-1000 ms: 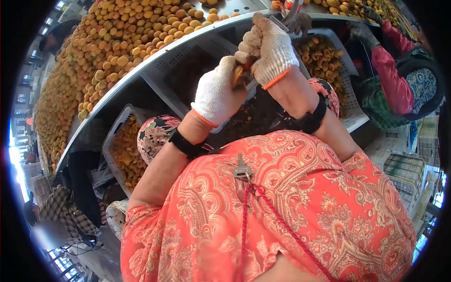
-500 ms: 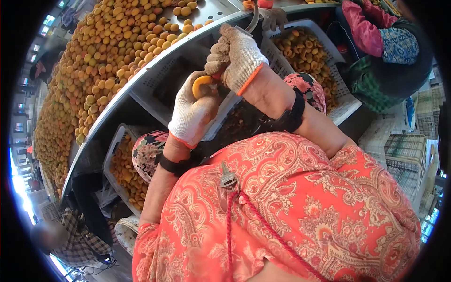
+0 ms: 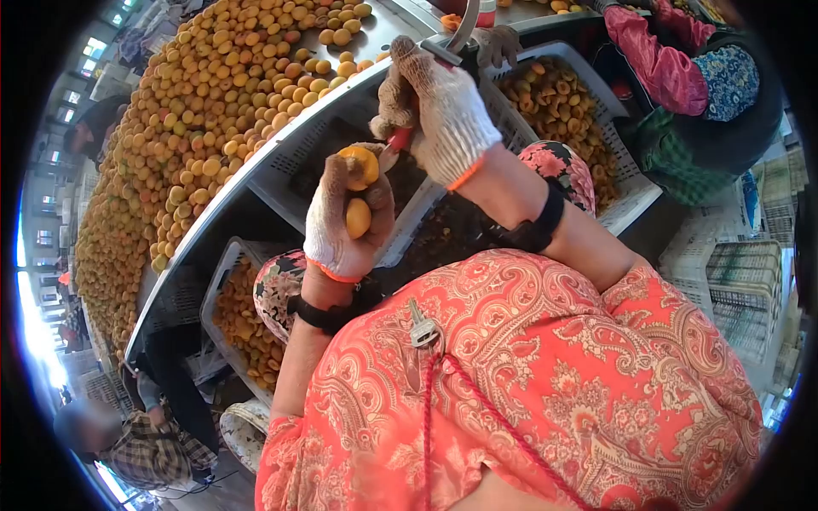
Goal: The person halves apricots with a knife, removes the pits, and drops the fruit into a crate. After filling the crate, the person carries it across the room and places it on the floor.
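Left hand: Our gloved left hand (image 3: 331,223) is cupped shut on two pieces of fruit, one pinched high, one against the palm.
Right hand: Our gloved right hand (image 3: 445,104), near the left at about 1 o'clock from it, is wrapped round the knife (image 3: 399,140), its blade (image 3: 388,159) angled down toward the fruit.
Upper fruit: We hold this orange piece (image 3: 362,168) at the 12 o'clock end of the left hand, 8 o'clock from the right; it seems perched there so that the blade can reach it without crossing our palm.
Lower fruit: The second piece (image 3: 358,218) sits at 6 o'clock from the upper one, probably tucked into the palm so that thumb and fingertips can mind the other.
Knife: We grip it close to the blade, likely for short, controlled strokes. Whether the blade touches the upper fruit, we cannot tell.
Middle crate: Its pale rim (image 3: 409,223) runs beneath our hands, perhaps so that whatever drops lands inside.
Left crate: At 7 to 8 o'clock from the left hand, this crate (image 3: 208,300) bears orange fruit pieces (image 3: 247,328).
Right crate: At 3 o'clock from the right hand, this one (image 3: 637,198) holds cut pieces (image 3: 558,98).
Counter: Beyond the crates, its curved edge (image 3: 223,198) borders heaped whole fruit (image 3: 204,115), 10 o'clock from our left hand and seemingly within reach.
Co-worker: A pink sleeve (image 3: 652,64) shows at 2 to 3 o'clock, well apart from our hands.
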### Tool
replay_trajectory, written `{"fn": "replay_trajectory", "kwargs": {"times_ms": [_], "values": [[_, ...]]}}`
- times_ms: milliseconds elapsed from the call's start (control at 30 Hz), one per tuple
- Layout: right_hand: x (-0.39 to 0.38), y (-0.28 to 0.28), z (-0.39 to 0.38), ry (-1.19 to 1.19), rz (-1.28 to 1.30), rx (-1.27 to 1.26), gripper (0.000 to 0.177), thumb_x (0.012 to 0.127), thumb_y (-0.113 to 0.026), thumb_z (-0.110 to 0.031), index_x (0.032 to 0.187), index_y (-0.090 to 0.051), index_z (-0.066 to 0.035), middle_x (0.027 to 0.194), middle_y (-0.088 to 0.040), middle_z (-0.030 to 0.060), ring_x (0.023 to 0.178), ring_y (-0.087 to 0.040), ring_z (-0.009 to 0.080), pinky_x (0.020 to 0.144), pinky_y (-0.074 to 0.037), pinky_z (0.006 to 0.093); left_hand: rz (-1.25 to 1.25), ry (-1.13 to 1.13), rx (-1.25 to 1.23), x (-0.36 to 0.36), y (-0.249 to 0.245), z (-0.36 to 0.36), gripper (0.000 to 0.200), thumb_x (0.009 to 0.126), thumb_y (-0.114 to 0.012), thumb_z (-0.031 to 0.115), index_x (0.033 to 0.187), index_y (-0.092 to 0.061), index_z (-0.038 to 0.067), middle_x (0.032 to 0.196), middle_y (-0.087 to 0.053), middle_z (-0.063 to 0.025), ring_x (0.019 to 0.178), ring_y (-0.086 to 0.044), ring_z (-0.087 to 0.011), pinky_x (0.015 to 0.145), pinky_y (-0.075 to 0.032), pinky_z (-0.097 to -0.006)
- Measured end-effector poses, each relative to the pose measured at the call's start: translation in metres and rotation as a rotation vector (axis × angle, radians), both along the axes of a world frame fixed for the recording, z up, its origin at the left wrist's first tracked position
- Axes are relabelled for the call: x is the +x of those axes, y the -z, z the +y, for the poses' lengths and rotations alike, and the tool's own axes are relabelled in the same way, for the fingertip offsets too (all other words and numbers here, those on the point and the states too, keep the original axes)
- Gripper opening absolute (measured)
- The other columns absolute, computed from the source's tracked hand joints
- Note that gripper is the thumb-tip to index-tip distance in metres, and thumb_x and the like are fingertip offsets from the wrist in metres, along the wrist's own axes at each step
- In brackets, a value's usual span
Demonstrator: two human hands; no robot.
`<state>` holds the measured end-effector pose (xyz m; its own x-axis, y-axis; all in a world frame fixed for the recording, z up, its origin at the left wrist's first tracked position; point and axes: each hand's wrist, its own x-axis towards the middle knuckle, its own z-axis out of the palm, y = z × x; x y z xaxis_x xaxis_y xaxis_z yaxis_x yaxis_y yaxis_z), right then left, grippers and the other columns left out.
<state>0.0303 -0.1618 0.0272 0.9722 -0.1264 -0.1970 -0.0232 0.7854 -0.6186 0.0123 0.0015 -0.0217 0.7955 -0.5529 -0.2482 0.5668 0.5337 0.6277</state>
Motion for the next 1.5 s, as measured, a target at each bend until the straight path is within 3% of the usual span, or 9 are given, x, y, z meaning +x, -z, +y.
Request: {"fn": "replay_trajectory", "kwargs": {"times_ms": [167, 233, 467, 900, 1100, 1167, 1267, 1300, 1500], "values": [[-0.011, 0.005, -0.005, -0.215, -0.453, -0.72, 0.02, 0.091, -0.069, -0.02, 0.1, -0.066, -0.002, 0.078, -0.06, 0.001, 0.069, -0.061, 0.0129, 0.072, -0.054, 0.0241, 0.032, 0.131, 0.094, 0.008, -0.006, 0.024, 0.053, 0.097, -0.047, 0.057, 0.11, -0.057, 0.006, 0.071, -0.048, -0.0004, 0.052, -0.043, -0.0094, 0.041, -0.03, -0.0198], [-0.013, 0.016, -0.007, -0.089, -0.774, -1.524, 0.033, 0.079, -0.071, -0.004, 0.111, -0.067, -0.008, 0.091, -0.06, 0.006, 0.077, -0.063, 0.0191, 0.072, -0.054, 0.0292, 0.059, 0.083, 0.119, 0.007, -0.007, 0.023, 0.053, 0.095, -0.049, 0.059, 0.106, -0.057, 0.008, 0.071, -0.051, -0.0007, 0.051, -0.045, -0.0091, 0.04, -0.03, -0.0189], [-0.01, 0.032, -0.001, -0.232, -0.864, -1.535, 0.026, 0.083, -0.068, -0.018, 0.106, -0.063, -0.01, 0.088, -0.061, 0.0124, 0.082, -0.063, 0.0347, 0.069, -0.05, 0.0424, 0.105, -0.02, 0.047, -0.004, -0.007, 0.023, 0.051, 0.09, -0.056, 0.063, 0.099, -0.06, 0.014, 0.071, -0.059, -0.0002, 0.045, -0.05, -0.0084, 0.036, -0.031, -0.0169], [-0.016, 0.036, 0.016, -0.108, -0.704, -1.358, 0.019, 0.086, -0.07, -0.021, 0.093, -0.061, -0.006, 0.076, -0.063, 0.0155, 0.074, -0.064, 0.0375, 0.064, -0.051, 0.0404, 0.186, -0.209, 0.235, -0.01, -0.017, -0.001, 0.055, 0.094, -0.045, 0.065, 0.093, -0.06, 0.013, 0.062, -0.051, 0.0005, 0.041, -0.043, -0.0119, 0.037, -0.027, -0.0245], [-0.003, 0.041, 0.022, -0.071, -0.434, -1.173, 0.022, 0.087, -0.068, -0.022, 0.092, -0.061, -0.001, 0.079, -0.066, 0.0194, 0.078, -0.065, 0.0389, 0.065, -0.051, 0.0393, 0.054, -0.208, 0.274, -0.009, -0.016, -0.01, 0.05, 0.1, -0.043, 0.056, 0.116, -0.056, 0.01, 0.085, -0.061, -0.0033, 0.064, -0.059, -0.0123, 0.049, -0.046, -0.0228], [0.003, 0.042, 0.024, -0.093, -0.368, -1.107, 0.024, 0.089, -0.067, -0.024, 0.09, -0.064, 0.0, 0.078, -0.066, 0.0199, 0.075, -0.066, 0.0354, 0.065, -0.05, 0.0383, -0.511, -0.223, 0.559, -0.009, 0.0, -0.009, 0.048, 0.101, -0.043, 0.051, 0.123, -0.053, 0.01, 0.097, -0.061, -0.005, 0.074, -0.062, -0.0116, 0.054, -0.049, -0.0211], [0.014, 0.051, 0.026, -0.073, -0.379, -1.009, 0.027, 0.089, -0.067, -0.025, 0.088, -0.066, 0.002, 0.077, -0.067, 0.0197, 0.071, -0.067, 0.03, 0.065, -0.05, 0.0374, -0.064, -0.273, 0.269, -0.011, -0.02, -0.015, 0.046, 0.101, -0.046, 0.05, 0.124, -0.053, 0.01, 0.088, -0.059, -0.003, 0.065, -0.056, -0.0096, 0.049, -0.044, -0.0199], [0.021, 0.05, 0.022, -0.127, -0.318, -1.014, 0.024, 0.093, -0.065, -0.02, 0.099, -0.066, 0.003, 0.085, -0.071, 0.0092, 0.078, -0.062, 0.0101, 0.071, -0.051, 0.0285, -0.171, -0.224, 0.301, -0.01, -0.021, -0.013, 0.046, 0.1, -0.048, 0.049, 0.124, -0.053, 0.01, 0.083, -0.057, -0.0021, 0.06, -0.052, -0.0087, 0.047, -0.04, -0.0194], [0.043, 0.063, 0.011, 0.119, -0.47, -1.492, 0.033, 0.091, -0.068, -0.032, 0.104, -0.064, -0.002, 0.086, -0.068, 0.0162, 0.076, -0.066, 0.0267, 0.068, -0.052, 0.0351, 0.002, -0.227, 0.203, 0.012, -0.003, 0.015, 0.044, 0.095, -0.058, 0.05, 0.119, -0.057, 0.014, 0.072, -0.056, -0.0031, 0.046, -0.047, -0.0102, 0.038, -0.036, -0.0208]]}}
